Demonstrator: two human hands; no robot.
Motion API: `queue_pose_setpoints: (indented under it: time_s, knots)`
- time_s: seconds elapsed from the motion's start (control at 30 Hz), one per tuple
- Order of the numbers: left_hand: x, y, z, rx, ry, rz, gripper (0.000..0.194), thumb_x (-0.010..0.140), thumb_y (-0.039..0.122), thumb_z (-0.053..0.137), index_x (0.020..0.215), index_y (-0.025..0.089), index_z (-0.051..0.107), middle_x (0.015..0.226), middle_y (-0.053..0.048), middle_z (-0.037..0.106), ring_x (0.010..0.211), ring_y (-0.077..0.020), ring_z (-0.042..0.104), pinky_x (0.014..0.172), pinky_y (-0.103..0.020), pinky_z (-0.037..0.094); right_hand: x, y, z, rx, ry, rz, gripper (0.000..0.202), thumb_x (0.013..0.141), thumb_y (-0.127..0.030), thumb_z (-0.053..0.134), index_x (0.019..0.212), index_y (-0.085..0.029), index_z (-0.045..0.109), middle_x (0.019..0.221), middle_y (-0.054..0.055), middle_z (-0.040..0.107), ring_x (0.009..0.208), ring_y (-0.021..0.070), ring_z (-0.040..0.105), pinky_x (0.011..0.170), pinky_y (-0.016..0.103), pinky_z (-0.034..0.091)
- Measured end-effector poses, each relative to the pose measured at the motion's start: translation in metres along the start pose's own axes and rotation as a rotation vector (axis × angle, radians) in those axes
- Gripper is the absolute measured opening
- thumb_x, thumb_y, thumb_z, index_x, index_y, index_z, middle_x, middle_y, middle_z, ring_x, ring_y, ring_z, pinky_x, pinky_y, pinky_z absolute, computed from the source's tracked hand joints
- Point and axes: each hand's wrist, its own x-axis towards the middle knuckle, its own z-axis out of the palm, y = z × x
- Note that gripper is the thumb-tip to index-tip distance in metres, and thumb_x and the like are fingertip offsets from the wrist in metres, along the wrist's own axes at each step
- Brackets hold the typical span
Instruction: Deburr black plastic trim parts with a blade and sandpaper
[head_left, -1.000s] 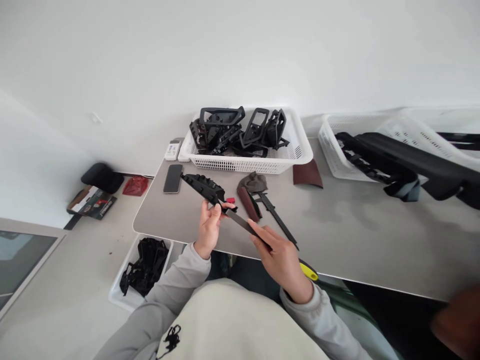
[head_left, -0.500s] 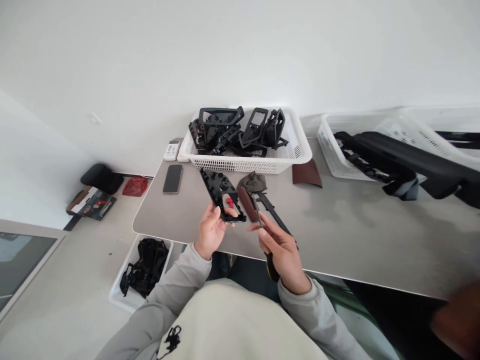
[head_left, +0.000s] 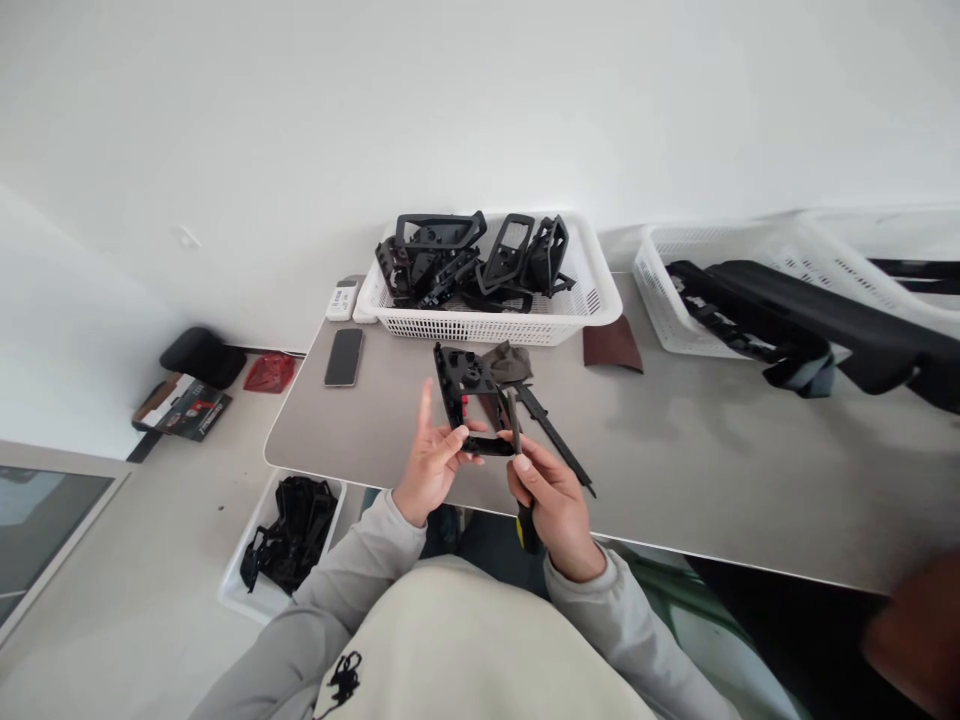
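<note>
My left hand [head_left: 427,470] pinches the lower edge of a black plastic trim frame [head_left: 469,372] between thumb and fingers, with its index finger raised. The frame is tilted up over the table, its ribbed side showing. In my right hand [head_left: 555,505] is a file [head_left: 514,412] with a black and yellow handle; its grey blade points up, at the right edge of the frame. I cannot tell whether blade and frame touch. Behind them lie a dark grey cloth [head_left: 510,362], a black caliper [head_left: 556,440] and, partly hidden, a brown strip and something red.
A white basket [head_left: 487,328] of black plastic parts stands at the back, with brown sandpaper [head_left: 611,345] beside it. A phone [head_left: 344,357] lies at left. More baskets [head_left: 690,335] with long black parts stand right. A white bin [head_left: 255,600] of parts sits below left.
My left hand has turned the trim frame and brought it right, towards the file. My left index finger has lifted away. The file's handle has swung slightly left.
</note>
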Motion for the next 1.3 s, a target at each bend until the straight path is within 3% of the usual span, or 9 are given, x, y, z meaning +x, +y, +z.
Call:
queue_pose_setpoints:
  time_s: [0.1,0.2,0.47,0.6,0.7,1.03,1.17,1.3]
  knots:
    - [0.001,-0.004,0.000,0.027,0.022,0.017,0.039,0.067,0.039,0.080,0.100,0.020,0.069,0.085,-0.003,0.071,0.066,-0.0102,0.062,0.057,-0.021,0.051,0.000,0.000,0.000,-0.030,0.025,-0.006,0.042,0.081,-0.045,0.062,0.114,-0.018,0.064,0.052,-0.009,0.035,0.044,0.0084,0.028,0.042,0.025,0.023]
    - [0.003,-0.006,0.000,0.026,0.050,0.018,0.030,0.062,0.039,0.082,0.080,0.018,0.072,0.079,-0.002,0.069,0.068,-0.0104,0.062,0.060,-0.022,0.053,0.001,0.001,0.000,-0.048,0.027,-0.022,0.041,0.082,-0.045,0.062,0.113,-0.018,0.064,0.052,-0.009,0.034,0.044,0.0085,0.028,0.042,0.025,0.023]
    - [0.003,-0.005,-0.003,0.092,0.032,0.068,0.035,0.055,0.037,0.087,0.076,0.018,0.067,0.075,0.001,0.063,0.062,-0.0077,0.055,0.059,-0.021,0.049,-0.002,0.001,0.002,-0.130,0.029,-0.035,0.041,0.085,-0.046,0.059,0.115,-0.019,0.065,0.058,-0.005,0.043,0.045,0.0082,0.031,0.042,0.025,0.028]
    - [0.002,-0.007,-0.005,0.195,-0.013,0.098,0.030,0.060,0.027,0.085,0.080,0.019,0.063,0.079,0.002,0.062,0.063,-0.0071,0.055,0.059,-0.020,0.047,-0.001,0.004,0.003,-0.116,0.031,-0.061,0.039,0.082,-0.048,0.063,0.112,-0.023,0.067,0.082,0.002,0.059,0.045,0.0055,0.032,0.040,0.023,0.030]
    - [0.001,-0.007,-0.004,0.194,-0.019,0.097,0.026,0.066,0.029,0.081,0.080,0.018,0.061,0.083,0.000,0.064,0.063,-0.0081,0.056,0.059,-0.022,0.048,0.000,0.008,0.003,-0.153,0.032,-0.091,0.038,0.081,-0.049,0.063,0.110,-0.024,0.068,0.095,0.005,0.061,0.046,0.0048,0.033,0.039,0.022,0.030]
    - [0.002,-0.005,-0.003,0.071,-0.039,0.075,0.030,0.068,0.040,0.079,0.085,0.019,0.066,0.089,-0.004,0.070,0.085,-0.0176,0.066,0.082,-0.034,0.054,0.000,0.003,0.003,-0.152,-0.008,-0.072,0.042,0.085,-0.048,0.060,0.119,-0.025,0.067,0.077,0.000,0.054,0.046,0.0062,0.034,0.040,0.022,0.031]
    - [0.003,-0.005,-0.003,0.038,0.032,0.134,0.029,0.071,0.043,0.076,0.087,0.020,0.070,0.091,-0.005,0.072,0.091,-0.0198,0.068,0.087,-0.037,0.053,-0.005,-0.009,0.001,-0.138,-0.053,-0.031,0.048,0.088,-0.050,0.053,0.126,-0.023,0.062,0.088,0.004,0.061,0.046,0.0060,0.031,0.040,0.023,0.029]
    - [0.002,-0.007,-0.003,0.054,0.116,0.244,0.033,0.077,0.049,0.069,0.095,0.021,0.073,0.104,-0.007,0.072,0.103,-0.0217,0.065,0.091,-0.035,0.051,-0.013,-0.016,0.001,-0.127,-0.183,0.121,0.052,0.086,-0.056,0.053,0.118,-0.017,0.065,0.078,0.003,0.060,0.043,0.0055,0.030,0.039,0.023,0.025]
